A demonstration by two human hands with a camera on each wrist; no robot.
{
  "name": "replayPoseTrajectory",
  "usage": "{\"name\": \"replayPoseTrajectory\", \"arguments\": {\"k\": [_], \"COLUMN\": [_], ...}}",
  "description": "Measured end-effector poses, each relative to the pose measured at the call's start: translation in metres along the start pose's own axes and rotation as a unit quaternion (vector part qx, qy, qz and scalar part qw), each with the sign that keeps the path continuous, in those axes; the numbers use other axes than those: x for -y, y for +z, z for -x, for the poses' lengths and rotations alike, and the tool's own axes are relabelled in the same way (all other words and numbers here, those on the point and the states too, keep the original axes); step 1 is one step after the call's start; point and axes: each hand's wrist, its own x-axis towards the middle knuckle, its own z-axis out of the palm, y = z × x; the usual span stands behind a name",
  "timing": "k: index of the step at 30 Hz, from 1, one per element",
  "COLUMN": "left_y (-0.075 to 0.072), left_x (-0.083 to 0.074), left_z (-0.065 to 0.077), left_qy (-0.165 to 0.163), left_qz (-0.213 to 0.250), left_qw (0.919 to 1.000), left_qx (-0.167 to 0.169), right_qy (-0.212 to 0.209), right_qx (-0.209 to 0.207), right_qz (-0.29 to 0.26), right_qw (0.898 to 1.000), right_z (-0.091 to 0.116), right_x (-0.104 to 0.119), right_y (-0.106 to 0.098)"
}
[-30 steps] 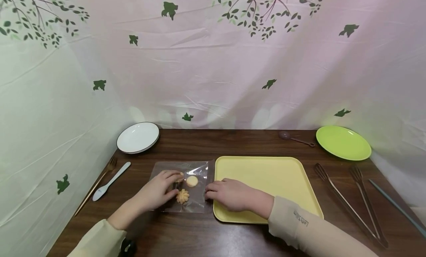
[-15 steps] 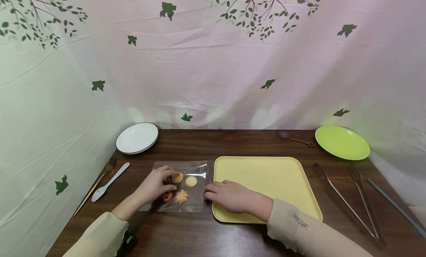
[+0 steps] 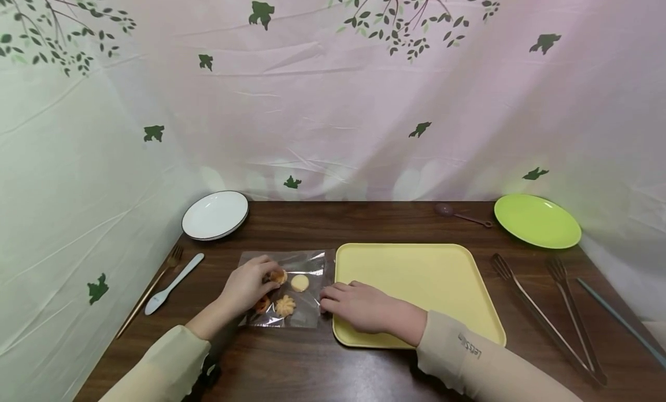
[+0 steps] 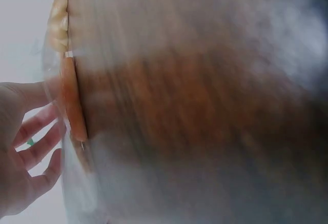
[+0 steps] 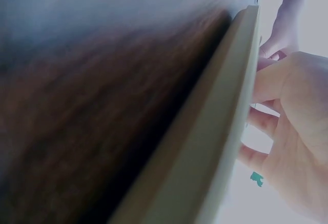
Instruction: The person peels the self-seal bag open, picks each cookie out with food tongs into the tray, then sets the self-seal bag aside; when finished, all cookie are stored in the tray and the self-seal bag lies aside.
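A clear plastic bag (image 3: 307, 318) of cookies lies left of the yellow tray (image 3: 411, 269). Inside show a round pale cookie (image 3: 299, 283), a flower-shaped cookie (image 3: 285, 306), a golden cookie (image 3: 279, 276) and a pretzel (image 3: 262, 304). My left hand (image 3: 248, 285) covers the bag's left part, thumb and fingers bent around the golden cookie through the plastic. The left wrist view shows these fingers (image 4: 43, 142) against the film. With bent fingertips at the bag's right edge, my right hand (image 3: 359, 303) lies across the tray's left rim; whether it pinches or presses is hidden.
White plates (image 3: 215, 216) stand back left, above a gold fork (image 3: 151, 292) and a pale spoon (image 3: 174, 284). On the right are a green plate (image 3: 537, 221), tongs (image 3: 546, 321) and a blue-grey stick (image 3: 621, 322). A purple spoon (image 3: 463, 214) lies at the back.
My left hand has slid slightly and its thumb and fingers have drawn closer. The pretzel and golden cookie came into sight beside it, and the film wrinkled. My right hand has kept its place.
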Motion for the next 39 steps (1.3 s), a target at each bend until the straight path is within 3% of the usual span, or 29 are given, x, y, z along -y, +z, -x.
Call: {"name": "replayPoseTrajectory", "arguments": {"k": [11,25,33,39], "left_y": [0.0011,0.0026,-0.0004,-0.0072], "left_x": [-0.0003,-0.0017,0.0010,0.0058], "left_z": [-0.0038,-0.0051,-0.0028,-0.0029], "left_qy": [-0.039,-0.019,-0.004,-0.013], "left_qz": [0.066,0.085,0.138,0.182], "left_qw": [0.9971,0.9961,0.9904,0.9830], "left_qx": [-0.001,-0.012,-0.005,0.018], "right_qy": [0.004,0.008,0.012,0.013], "right_qx": [0.004,0.007,0.008,0.017], "right_qz": [0.002,0.002,0.001,0.006], "right_qw": [1.000,1.000,1.000,1.000], "right_z": [-0.0002,-0.0004,-0.0009,-0.0003], "right_x": [0.0010,0.0020,0.0033,0.0033], "right_y": [-0.0017,-0.0009,-0.0014,-0.0040]}}
